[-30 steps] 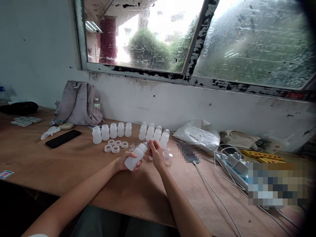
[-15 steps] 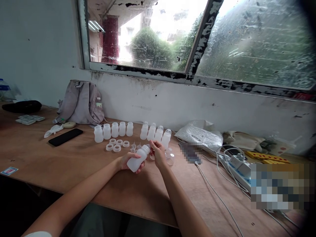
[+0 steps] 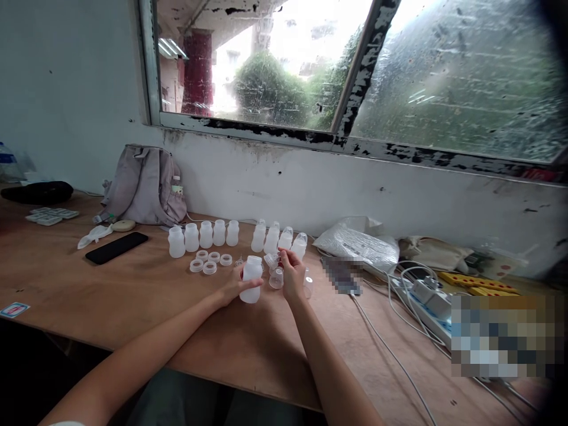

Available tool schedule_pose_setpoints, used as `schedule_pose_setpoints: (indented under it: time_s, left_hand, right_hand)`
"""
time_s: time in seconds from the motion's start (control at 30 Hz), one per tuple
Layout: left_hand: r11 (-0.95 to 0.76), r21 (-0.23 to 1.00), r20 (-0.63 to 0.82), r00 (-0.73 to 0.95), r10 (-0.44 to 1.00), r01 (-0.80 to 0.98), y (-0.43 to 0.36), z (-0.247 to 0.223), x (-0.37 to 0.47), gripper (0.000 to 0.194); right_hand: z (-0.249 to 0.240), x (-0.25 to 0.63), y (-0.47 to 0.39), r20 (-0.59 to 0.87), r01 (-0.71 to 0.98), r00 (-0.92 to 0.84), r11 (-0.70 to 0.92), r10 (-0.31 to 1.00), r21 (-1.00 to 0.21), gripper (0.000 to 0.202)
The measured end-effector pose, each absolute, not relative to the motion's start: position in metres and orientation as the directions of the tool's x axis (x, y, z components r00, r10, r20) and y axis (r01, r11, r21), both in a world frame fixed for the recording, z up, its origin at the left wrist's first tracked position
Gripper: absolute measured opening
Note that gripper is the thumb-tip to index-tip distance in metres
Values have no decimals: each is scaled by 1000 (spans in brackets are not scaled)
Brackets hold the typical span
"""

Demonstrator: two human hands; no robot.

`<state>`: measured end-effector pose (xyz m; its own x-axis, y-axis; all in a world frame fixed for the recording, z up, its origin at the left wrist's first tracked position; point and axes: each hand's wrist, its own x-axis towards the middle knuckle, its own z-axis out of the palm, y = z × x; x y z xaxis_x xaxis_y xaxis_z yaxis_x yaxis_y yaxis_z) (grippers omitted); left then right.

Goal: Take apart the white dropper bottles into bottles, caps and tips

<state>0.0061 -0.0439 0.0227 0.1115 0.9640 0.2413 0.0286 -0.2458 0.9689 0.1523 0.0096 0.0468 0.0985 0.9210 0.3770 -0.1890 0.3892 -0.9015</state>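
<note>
My left hand (image 3: 235,285) is wrapped around a frosted white baby bottle (image 3: 252,283), which stands nearly upright just above or on the table. Its mouth end faces up, and nothing tall covers it. To its right, my right hand (image 3: 291,271) pinches a small clear cap-like piece (image 3: 270,260), tilted beside the bottle's top. Below that hand, a clear dome cap (image 3: 276,278) stands on the table, and another clear cap (image 3: 307,286) is partly hidden by the hand. Clear nipples (image 3: 239,262) lie behind the bottle, mostly covered.
Several open bottles (image 3: 206,235) line up at the back, left of several capped bottles (image 3: 271,238). White rings (image 3: 209,268) lie in front. A black phone (image 3: 117,247) and backpack (image 3: 142,184) are left; a plastic-wrapped package (image 3: 359,241), cables and a power strip (image 3: 419,310) are right.
The bottle in my left hand has turned from tilted to nearly upright. My right hand has moved away from its mouth, slightly right, and now pinches a clear piece.
</note>
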Motion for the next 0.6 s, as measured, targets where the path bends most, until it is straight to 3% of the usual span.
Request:
schedule_pose_setpoints:
  time_s: [0.1, 0.3, 0.43, 0.6]
  left_hand:
    - [-423, 850, 439, 22, 898, 314, -40, 17, 9, 58]
    - [-504, 724, 559, 28, 829, 470, -46, 16, 10, 81]
    - [-616, 554, 701, 84, 708, 560, -57, 28, 6, 60]
    - [-673, 292, 776, 243, 582, 679, -56, 34, -1, 40]
  right_hand:
    - [46, 156, 12, 476, -14, 205, 489, 855, -872, 32]
    - [46, 163, 16, 480, 137, 243, 460, 843, -877, 30]
    - [41, 163, 18, 486, 165, 154, 463, 860, -871, 26]
    - [33, 158, 22, 534, 267, 24, 509, 845, -818, 25]
